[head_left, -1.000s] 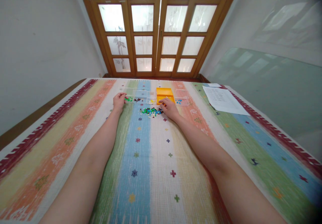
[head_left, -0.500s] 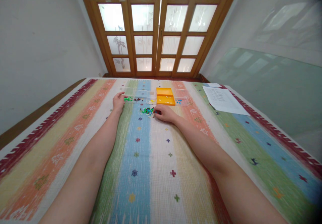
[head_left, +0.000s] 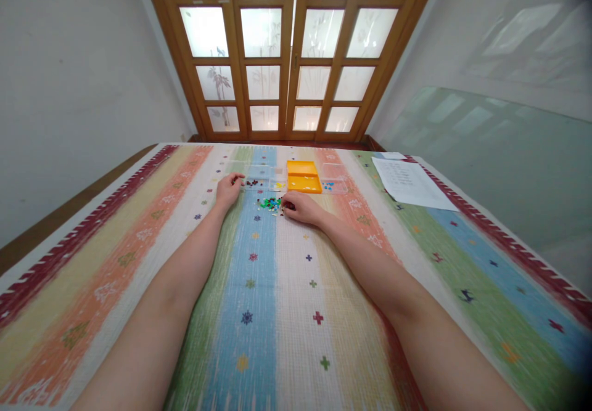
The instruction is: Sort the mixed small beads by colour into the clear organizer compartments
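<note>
A small heap of coloured beads (head_left: 271,203) lies on the striped cloth (head_left: 277,288). My right hand (head_left: 300,206) rests at the heap's right edge, fingers curled and pinched at the beads; what they hold is too small to see. My left hand (head_left: 229,188) lies left of the heap, fingers curled over the left end of a row of clear compartments (head_left: 264,183) with dark beads in them. An orange tray (head_left: 303,177) stands just behind my right hand.
Blue beads sit in a clear compartment (head_left: 329,186) right of the orange tray. A printed sheet of paper (head_left: 409,183) lies at the far right of the cloth. Wooden glass-paned doors (head_left: 287,53) stand behind the table, and a glass panel (head_left: 499,164) runs along the right.
My right hand came back from the orange tray to the bead heap. My left hand shifted right and now covers the compartment with green beads.
</note>
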`<state>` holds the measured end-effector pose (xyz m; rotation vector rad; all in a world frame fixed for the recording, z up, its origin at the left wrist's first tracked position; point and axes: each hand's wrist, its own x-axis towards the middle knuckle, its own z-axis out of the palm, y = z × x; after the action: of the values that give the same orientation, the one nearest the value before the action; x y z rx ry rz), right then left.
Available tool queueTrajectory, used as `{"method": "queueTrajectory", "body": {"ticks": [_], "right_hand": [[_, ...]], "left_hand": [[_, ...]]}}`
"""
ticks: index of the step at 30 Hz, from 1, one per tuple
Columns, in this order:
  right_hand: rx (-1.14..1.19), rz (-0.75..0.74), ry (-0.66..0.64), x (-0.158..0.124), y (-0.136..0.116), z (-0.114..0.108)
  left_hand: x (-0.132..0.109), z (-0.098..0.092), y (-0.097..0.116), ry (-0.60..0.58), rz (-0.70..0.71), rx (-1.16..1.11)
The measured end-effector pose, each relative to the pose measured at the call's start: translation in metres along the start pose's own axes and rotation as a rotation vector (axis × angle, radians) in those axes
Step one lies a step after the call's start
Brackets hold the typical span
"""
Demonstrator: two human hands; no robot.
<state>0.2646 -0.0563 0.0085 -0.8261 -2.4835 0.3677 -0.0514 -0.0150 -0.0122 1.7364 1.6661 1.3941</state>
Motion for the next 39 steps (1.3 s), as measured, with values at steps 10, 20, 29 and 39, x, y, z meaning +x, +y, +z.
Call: {"method": "queueTrajectory", "body": {"ticks": [10, 20, 29, 39], "right_hand": [[0.058, 0.23, 0.405, 0.001, 0.035, -0.001], [0.063, 0.403, 0.592, -0.004, 0.067, -0.004], [-0.048, 0.292, 0.546, -0.004, 0.059, -0.002], [-0.072, 0.24, 0.464, -0.003, 0.05, 0.002]], "left_hand": [[-0.007, 0.009, 0.012, -0.158, 0.074, 0.068], [-0.012, 0.01, 0.016, -0.262, 0.145, 0.131], [-0.014, 0.008, 0.022, -0.432, 0.174, 0.175], [-0.01, -0.002, 0.024, -0.706, 0.26, 0.074]]}}
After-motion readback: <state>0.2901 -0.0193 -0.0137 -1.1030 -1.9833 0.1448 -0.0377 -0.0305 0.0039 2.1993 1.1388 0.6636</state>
